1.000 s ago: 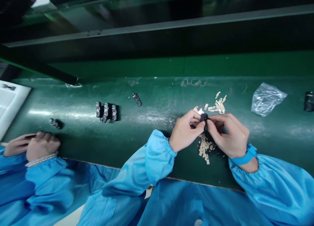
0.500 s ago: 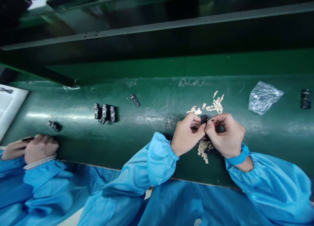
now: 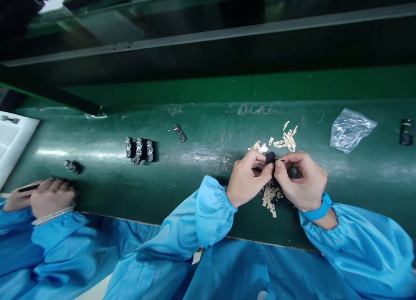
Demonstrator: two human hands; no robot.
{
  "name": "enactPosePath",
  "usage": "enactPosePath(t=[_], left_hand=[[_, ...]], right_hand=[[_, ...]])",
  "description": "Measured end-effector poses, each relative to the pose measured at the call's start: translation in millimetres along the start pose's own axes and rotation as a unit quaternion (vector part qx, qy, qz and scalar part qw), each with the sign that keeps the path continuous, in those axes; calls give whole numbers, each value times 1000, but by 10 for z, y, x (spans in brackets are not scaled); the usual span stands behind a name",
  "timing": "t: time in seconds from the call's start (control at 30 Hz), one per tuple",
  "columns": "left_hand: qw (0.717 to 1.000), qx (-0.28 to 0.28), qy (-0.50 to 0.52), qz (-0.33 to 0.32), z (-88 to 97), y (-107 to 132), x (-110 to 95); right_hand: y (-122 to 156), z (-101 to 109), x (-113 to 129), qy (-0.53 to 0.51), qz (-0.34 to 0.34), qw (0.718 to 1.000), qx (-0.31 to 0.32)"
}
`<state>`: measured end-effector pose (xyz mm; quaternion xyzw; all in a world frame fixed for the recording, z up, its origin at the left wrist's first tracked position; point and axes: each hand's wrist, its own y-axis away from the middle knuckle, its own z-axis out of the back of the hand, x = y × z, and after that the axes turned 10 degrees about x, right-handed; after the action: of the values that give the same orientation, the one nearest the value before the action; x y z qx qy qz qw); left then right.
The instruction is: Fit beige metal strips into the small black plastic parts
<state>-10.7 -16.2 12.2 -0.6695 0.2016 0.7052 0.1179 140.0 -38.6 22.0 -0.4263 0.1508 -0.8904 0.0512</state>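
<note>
Fingers (image 3: 265, 172) pinching the part (image 3: 270, 156) close

From the head view, our left hand (image 3: 246, 181) pinches the black part between thumb and forefinger above the bench (image 3: 208, 122). Our right hand (image 3: 303, 181) has thumb and forefinger pressed together at its three o'clock, seemingly on a dark sliver (image 3: 282, 161) too small to identify. Compared with a second ago, less of the part shows below our thumbs; little else has shifted, so we judge the handwork on it unfinished. From the part, pale tabs (image 3: 288, 139) lie towards one o'clock, a tab pile (image 3: 269, 197) at six, the clear bag (image 3: 352, 131) between two and three, and three black units (image 3: 139, 151) at nine. Farther off, between eight and nine, are a co-worker's hands (image 3: 53, 199).
</note>
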Motion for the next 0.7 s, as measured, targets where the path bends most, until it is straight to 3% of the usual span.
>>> enactPosePath(t=[0.27, 0.7], left_hand=[[999, 0, -55, 2, 26, 11, -45], [985, -7, -164, -50, 74, 3, -117]], right_hand=[[-9, 18, -12, 5, -29, 999, 17], [-30, 61, 7, -31, -65, 996, 57]])
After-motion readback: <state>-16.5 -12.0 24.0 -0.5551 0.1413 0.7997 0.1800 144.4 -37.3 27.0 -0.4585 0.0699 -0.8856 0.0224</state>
